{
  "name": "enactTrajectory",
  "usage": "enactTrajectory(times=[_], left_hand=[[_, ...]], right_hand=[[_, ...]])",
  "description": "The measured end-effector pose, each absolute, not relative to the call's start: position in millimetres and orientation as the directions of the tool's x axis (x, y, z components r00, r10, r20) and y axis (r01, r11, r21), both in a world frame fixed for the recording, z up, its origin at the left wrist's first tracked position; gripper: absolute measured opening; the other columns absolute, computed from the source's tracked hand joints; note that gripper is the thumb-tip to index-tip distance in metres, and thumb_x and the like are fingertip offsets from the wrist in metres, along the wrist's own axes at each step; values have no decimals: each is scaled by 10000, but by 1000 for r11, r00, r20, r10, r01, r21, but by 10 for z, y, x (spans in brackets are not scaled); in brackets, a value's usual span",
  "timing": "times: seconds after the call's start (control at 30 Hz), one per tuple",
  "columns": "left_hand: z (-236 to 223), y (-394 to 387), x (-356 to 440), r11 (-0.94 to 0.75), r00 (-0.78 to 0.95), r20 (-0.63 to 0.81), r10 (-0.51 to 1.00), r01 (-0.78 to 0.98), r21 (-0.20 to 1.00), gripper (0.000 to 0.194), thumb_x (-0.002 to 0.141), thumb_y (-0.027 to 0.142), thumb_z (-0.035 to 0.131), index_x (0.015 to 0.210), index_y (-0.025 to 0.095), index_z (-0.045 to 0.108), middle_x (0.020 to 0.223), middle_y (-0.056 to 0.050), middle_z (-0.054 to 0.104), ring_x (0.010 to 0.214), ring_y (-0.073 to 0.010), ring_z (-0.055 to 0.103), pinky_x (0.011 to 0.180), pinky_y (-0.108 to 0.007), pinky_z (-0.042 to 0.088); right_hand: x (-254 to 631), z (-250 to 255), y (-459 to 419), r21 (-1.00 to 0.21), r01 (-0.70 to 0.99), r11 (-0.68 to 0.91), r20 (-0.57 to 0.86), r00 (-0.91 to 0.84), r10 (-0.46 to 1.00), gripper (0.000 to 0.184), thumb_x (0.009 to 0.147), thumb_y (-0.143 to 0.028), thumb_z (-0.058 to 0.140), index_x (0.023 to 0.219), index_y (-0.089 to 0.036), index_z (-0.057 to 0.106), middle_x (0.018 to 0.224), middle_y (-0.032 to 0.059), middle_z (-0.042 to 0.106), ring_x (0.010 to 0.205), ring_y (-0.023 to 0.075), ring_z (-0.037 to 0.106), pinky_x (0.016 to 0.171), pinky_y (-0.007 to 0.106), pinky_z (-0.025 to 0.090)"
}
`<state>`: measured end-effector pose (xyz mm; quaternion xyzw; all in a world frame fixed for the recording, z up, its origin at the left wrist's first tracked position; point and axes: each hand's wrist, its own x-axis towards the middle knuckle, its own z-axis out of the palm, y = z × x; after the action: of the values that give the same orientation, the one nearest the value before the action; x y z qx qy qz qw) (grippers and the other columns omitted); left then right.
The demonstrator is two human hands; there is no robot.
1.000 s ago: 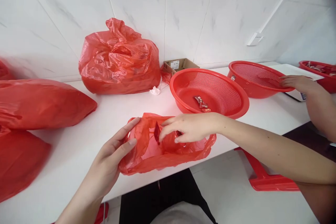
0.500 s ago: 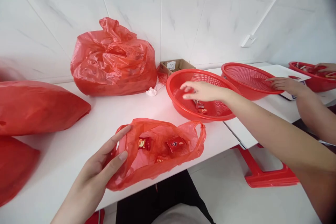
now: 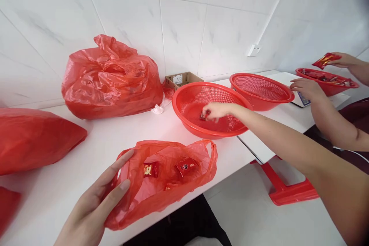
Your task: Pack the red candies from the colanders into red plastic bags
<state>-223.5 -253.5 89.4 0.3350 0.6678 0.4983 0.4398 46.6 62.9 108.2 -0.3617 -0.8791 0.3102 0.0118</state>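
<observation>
My left hand (image 3: 96, 203) grips the left edge of a thin red plastic bag (image 3: 167, 178) lying on the white table (image 3: 57, 192); a few small red wrapped packets (image 3: 186, 166) show through it. My right hand (image 3: 215, 110) reaches into the near red mesh basket (image 3: 184, 113), its fingers pinched on a small red packet (image 3: 203, 115) at the bottom.
A big stuffed red bag (image 3: 111, 78) stands by the tiled wall, another red bag (image 3: 34, 140) at the left. A small cardboard box (image 3: 182, 80) and a second red basket (image 3: 261, 90) lie behind. Another person's hands (image 3: 308, 88) work at the right by a third basket (image 3: 327, 77).
My right hand left the plastic bag, crossed to the near basket and closed on a packet there. The other person lifted a red packet at the far right.
</observation>
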Motion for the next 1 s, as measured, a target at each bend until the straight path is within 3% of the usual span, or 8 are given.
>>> enactTrajectory(times=[0.13,0.2,0.3,0.43,0.67,0.8,0.9,1.0], left_hand=[[925,-2511,-2210,250,-399,-265,878,-90,964,583,738,480,709,1302,401,583,1442,49,522,1289,-329,510,938,-329,537],[927,-2480,-2188,232,-401,-264,877,-127,964,596,739,455,719,1313,380,578,1437,19,531,1257,-330,542,909,-328,558],[938,-2442,-2146,204,-389,-257,885,-173,964,598,757,422,715,1332,358,564,1448,-5,521,1256,-314,547,920,-308,552],[951,-2451,-2134,200,-381,-267,885,-208,958,618,758,420,718,1348,358,545,1442,-14,527,1268,-318,535,914,-300,556],[954,-2485,-2177,186,-405,-252,879,-195,963,630,739,442,733,1337,340,562,1386,-8,583,1296,-333,502,946,-322,542],[964,-2475,-2183,181,-414,-245,877,-188,965,633,753,446,715,1353,335,545,1383,-18,586,1273,-324,529,936,-327,545],[960,-2484,-2197,188,-419,-240,876,-163,969,613,759,441,711,1343,343,555,1425,-6,545,1307,-309,496,946,-304,533],[930,-2512,-2224,193,-426,-236,874,-142,971,599,756,443,714,1330,360,568,1435,8,534,1330,-302,469,956,-284,520]], right_hand=[[242,1441,279,-789,467,399,-183,-798,574,152,872,-306,590,970,-190,577,851,42,657,746,138,665,623,249,553],[51,1535,-59,-850,379,366,-193,-871,452,189,860,-313,609,1003,-189,590,858,31,644,757,135,657,639,252,556],[-216,1519,-540,-794,342,502,-203,-929,310,230,832,-326,643,1026,-204,624,1001,37,626,820,145,645,726,282,563],[-404,1377,-812,-650,323,688,-136,-940,313,227,869,-337,610,1061,-222,650,1136,60,590,936,191,631,827,306,545],[-478,1353,-863,-654,321,685,-130,-940,316,244,906,-206,506,1095,-260,651,1187,23,596,941,169,662,791,260,559],[-481,1440,-812,-793,305,527,-197,-947,252,298,908,-215,511,1167,-293,636,1265,7,566,925,154,674,631,203,566],[-436,1484,-497,-825,335,455,-197,-925,325,340,922,-275,512,1253,-305,580,1269,26,587,840,125,681,597,198,555],[-306,1399,57,-646,507,570,-117,-804,583,404,898,-313,563,1299,-273,542,1297,84,575,852,154,675,664,246,554]])
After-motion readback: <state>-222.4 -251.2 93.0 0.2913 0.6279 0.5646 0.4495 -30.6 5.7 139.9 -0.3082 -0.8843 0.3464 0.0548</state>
